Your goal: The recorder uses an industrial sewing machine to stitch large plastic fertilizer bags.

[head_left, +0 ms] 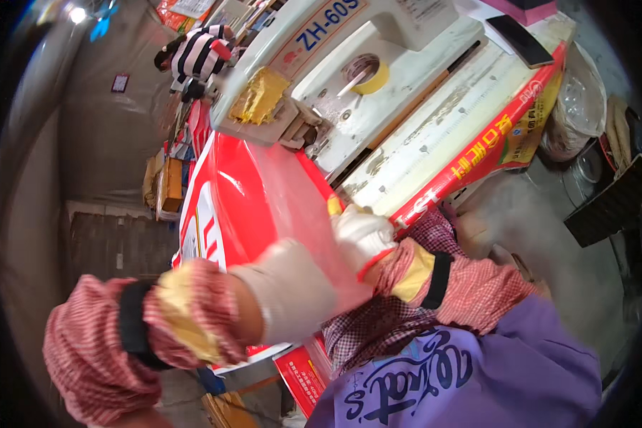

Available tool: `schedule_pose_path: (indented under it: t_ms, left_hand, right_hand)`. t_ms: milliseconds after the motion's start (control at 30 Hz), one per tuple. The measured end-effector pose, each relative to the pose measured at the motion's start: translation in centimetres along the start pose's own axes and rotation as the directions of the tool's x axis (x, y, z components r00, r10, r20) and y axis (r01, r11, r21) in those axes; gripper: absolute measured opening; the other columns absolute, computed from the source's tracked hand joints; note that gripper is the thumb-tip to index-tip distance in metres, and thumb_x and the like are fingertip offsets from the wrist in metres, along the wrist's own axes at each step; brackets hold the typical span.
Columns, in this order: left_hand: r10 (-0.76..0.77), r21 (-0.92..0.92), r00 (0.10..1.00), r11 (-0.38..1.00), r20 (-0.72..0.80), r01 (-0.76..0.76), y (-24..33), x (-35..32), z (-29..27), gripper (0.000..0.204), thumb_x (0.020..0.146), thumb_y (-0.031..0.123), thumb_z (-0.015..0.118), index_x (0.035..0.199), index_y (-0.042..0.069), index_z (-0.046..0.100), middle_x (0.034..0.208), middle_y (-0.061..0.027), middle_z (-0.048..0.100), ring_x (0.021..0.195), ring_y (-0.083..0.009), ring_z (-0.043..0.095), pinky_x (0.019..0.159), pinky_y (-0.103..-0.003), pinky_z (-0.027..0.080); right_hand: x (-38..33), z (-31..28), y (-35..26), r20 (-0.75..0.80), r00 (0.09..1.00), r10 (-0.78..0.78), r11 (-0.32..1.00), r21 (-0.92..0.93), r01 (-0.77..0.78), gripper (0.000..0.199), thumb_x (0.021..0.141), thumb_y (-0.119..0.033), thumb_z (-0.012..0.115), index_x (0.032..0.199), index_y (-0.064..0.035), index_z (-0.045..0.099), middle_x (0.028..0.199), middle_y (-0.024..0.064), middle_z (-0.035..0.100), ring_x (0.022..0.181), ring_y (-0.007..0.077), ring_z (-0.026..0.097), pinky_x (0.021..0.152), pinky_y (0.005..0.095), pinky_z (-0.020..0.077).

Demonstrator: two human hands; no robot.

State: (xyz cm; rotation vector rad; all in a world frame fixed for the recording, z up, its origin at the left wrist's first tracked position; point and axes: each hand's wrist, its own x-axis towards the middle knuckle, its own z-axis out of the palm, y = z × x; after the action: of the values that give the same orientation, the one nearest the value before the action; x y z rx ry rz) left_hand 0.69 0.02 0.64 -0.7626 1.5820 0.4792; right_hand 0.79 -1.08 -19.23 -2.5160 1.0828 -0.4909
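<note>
A large red-and-white printed plastic sheet [235, 192] lies across the work surface, one end under the head of a sewing machine [271, 85]. A translucent, pinkish film [299, 192] covers part of it, blurred. My left hand [292, 285], in a white glove, rests over the sheet's near part; motion smears it and its fingers are hidden. At the sheet's right edge is my right hand [364, 235], in a white glove with a yellow fingertip. Its fingers are bent closed on the film's edge.
A roll of yellow tape [371, 77] with a white stick sits on the machine bed. A dark phone [518, 41] lies at the far right. Red sacking [471, 160] lines the table's front edge. Another person in a striped top [200, 57] is at the far left.
</note>
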Motion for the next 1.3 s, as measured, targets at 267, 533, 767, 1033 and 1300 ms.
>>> schedule_pose_path:
  t_ms: [267, 533, 767, 1033, 1300]
  left_hand:
    - [-0.043, 0.078, 0.999, 0.996, -0.012, 0.044, 1.0, 0.6, -0.1, 0.008, 0.064, 0.019, 0.063, 0.062, 0.011, 0.065, 0.058, -0.0035, 0.061, 0.056, -0.0227, 0.062, 0.051, -0.032, 0.047]
    - [-0.367, 0.101, 0.907, 0.930, 0.207, 0.353, -0.7, -4.6, 5.0, 0.019, 0.076, 0.020, 0.053, 0.086, 0.010, 0.066, 0.074, -0.0072, 0.062, 0.079, -0.0220, 0.057, 0.083, -0.035, 0.038]
    - [0.184, -0.072, 0.952, 0.976, -0.247, -0.207, 3.0, 1.2, 2.8, 0.009, 0.064, 0.018, 0.060, 0.060, 0.011, 0.064, 0.064, -0.0048, 0.059, 0.070, -0.0233, 0.058, 0.061, -0.036, 0.044]
    - [-0.238, 0.110, 0.965, 0.962, -0.112, 0.250, -4.5, 0.2, -1.3, 0.043, 0.073, 0.050, 0.059, 0.062, 0.008, 0.065, 0.058, -0.0087, 0.056, 0.070, -0.0271, 0.056, 0.065, -0.038, 0.044]
    - [-0.089, -0.076, 0.996, 0.993, -0.020, 0.087, -2.7, -3.9, 5.2, 0.011, 0.062, 0.021, 0.059, 0.064, 0.010, 0.064, 0.070, -0.0062, 0.061, 0.082, -0.0269, 0.059, 0.087, -0.040, 0.040]
  right_hand:
    - [8.5, 1.7, -1.7, -0.034, 0.993, -0.112, 0.994, -0.009, 0.112, 0.021, 0.075, -0.015, 0.054, 0.088, -0.0034, 0.066, 0.081, 0.0133, 0.065, 0.072, 0.0256, 0.062, 0.059, 0.0354, 0.0492]
    - [8.4, 2.7, -2.0, -0.097, 0.992, -0.075, 0.996, 0.032, 0.078, 0.020, 0.071, -0.017, 0.057, 0.083, -0.0069, 0.069, 0.079, 0.0109, 0.065, 0.071, 0.0249, 0.062, 0.060, 0.0371, 0.0480]
    - [9.5, 3.2, -3.0, -0.106, 0.994, -0.007, 1.000, -0.003, 0.007, 0.021, 0.071, -0.018, 0.057, 0.084, -0.0056, 0.067, 0.071, 0.0101, 0.063, 0.063, 0.0231, 0.060, 0.052, 0.0368, 0.0462]
    - [9.3, 4.9, -3.4, -0.157, 0.987, -0.041, 0.992, -0.123, 0.022, 0.017, 0.076, -0.017, 0.055, 0.080, -0.0065, 0.068, 0.066, 0.0083, 0.063, 0.058, 0.0213, 0.060, 0.050, 0.0368, 0.0453]
    - [9.1, 4.2, -2.8, -0.106, 0.988, -0.114, 0.993, 0.018, 0.116, 0.025, 0.067, -0.015, 0.058, 0.085, -0.0006, 0.067, 0.072, 0.0136, 0.063, 0.062, 0.0236, 0.060, 0.054, 0.0379, 0.0468]
